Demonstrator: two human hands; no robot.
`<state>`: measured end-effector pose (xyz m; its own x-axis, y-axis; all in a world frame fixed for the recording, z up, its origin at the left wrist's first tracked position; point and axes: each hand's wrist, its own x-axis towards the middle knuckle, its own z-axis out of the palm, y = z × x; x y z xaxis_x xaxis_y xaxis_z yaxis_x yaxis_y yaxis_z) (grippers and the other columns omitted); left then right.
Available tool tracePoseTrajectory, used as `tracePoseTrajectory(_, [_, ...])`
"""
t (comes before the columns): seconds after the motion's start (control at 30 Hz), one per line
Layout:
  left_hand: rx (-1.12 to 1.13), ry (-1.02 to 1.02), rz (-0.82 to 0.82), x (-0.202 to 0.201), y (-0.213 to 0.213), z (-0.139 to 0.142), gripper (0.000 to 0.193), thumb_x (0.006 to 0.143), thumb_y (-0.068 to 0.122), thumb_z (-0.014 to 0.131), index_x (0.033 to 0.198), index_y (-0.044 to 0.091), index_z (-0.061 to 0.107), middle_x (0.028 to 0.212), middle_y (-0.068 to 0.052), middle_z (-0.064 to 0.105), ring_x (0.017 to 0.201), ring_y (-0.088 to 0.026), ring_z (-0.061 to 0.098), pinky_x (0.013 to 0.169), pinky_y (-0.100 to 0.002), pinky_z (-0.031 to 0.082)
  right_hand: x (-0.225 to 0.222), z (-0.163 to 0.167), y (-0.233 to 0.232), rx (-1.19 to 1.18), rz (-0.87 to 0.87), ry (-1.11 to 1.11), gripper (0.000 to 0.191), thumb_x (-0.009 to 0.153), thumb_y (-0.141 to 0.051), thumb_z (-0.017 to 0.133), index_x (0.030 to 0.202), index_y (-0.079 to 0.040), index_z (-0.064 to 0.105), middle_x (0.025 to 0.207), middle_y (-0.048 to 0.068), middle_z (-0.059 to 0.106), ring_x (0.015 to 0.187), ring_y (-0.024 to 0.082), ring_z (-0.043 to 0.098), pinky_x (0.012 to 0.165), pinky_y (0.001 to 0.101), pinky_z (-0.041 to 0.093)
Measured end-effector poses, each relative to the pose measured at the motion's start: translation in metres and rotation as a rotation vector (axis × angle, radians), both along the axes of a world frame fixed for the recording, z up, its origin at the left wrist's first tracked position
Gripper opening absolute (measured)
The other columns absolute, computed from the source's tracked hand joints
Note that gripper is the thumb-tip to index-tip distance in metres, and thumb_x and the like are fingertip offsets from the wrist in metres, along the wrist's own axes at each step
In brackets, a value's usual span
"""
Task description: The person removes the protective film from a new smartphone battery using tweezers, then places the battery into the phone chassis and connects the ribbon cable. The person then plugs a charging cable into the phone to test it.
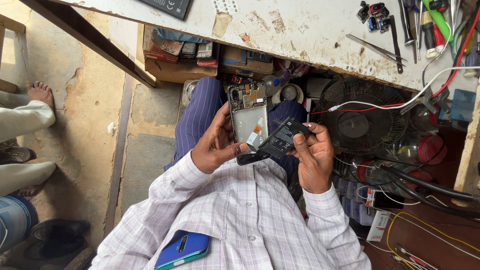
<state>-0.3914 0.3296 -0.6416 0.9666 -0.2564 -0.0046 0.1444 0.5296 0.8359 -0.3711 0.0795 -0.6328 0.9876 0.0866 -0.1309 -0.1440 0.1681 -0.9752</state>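
So we've got the opened smartphone (248, 120) in our left hand (216, 145), back cover off, circuit board showing at the top and the bare battery bay below it. The fingers wrap around the left edge of the phone and the thumb presses across the lower part, so it's a firm clamp on the body. It's held up over our lap, roughly upright, just below the edge of the workbench (300, 30).

Our right hand (314, 155) is pinching the black phone battery (282, 139), fingers curled over its right end and the thumb underneath. The battery is tilted, its lower left corner touching the bottom of the phone, the rest lifted clear of the bay. There's a small orange tab (256, 129) on the bay just beside it.

Around us: a blue phone (182, 248) sticks out of our checked shirt pocket, a small black fan (359, 122) sits under the bench to the right, tweezers (376, 48) and a bunch of screwdrivers (425, 25) lie on the benchtop, and red and white wires (390, 106) trail across. Someone else's bare foot (41, 93) is off to the left on the floor.
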Motion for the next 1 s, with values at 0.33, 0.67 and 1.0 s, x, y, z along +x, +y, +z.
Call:
tracePoseTrajectory(0.33, [0.005, -0.055, -0.098, -0.001, 0.001, 0.002, 0.102, 0.086, -0.008, 0.062, 0.167, 0.01, 0.003, 0.165, -0.02, 0.032, 0.151, -0.032, 0.04, 0.124, -0.05, 0.037, 0.024, 0.013, 0.002, -0.186, 0.213, -0.05, 0.033, 0.098, -0.014, 0.072, 0.124, -0.002, 0.056, 0.1, 0.007, 0.07, 0.084, 0.011, 0.068, 0.067, 0.0261, 0.059])
tracePoseTrajectory(0.67, [0.052, -0.026, -0.07, -0.005, 0.006, -0.001, 0.102, 0.082, -0.016, 0.049, 0.167, 0.012, 0.0, 0.165, -0.02, 0.03, 0.15, -0.031, 0.041, 0.124, -0.047, 0.035, 0.023, 0.022, 0.008, -0.278, 0.184, -0.179, 0.033, 0.099, -0.013, 0.072, 0.124, -0.001, 0.054, 0.097, 0.007, 0.07, 0.086, 0.01, 0.069, 0.067, 0.0244, 0.058])
tracePoseTrajectory(1.0, [0.046, -0.033, -0.135, -0.002, 0.003, -0.001, 0.102, 0.084, -0.017, 0.05, 0.168, 0.012, -0.001, 0.161, -0.02, 0.037, 0.145, -0.032, 0.045, 0.121, -0.046, 0.04, 0.027, 0.024, 0.01, -0.259, 0.312, -0.096, 0.031, 0.098, -0.014, 0.072, 0.122, -0.001, 0.057, 0.099, 0.008, 0.073, 0.086, 0.01, 0.069, 0.068, 0.024, 0.058])
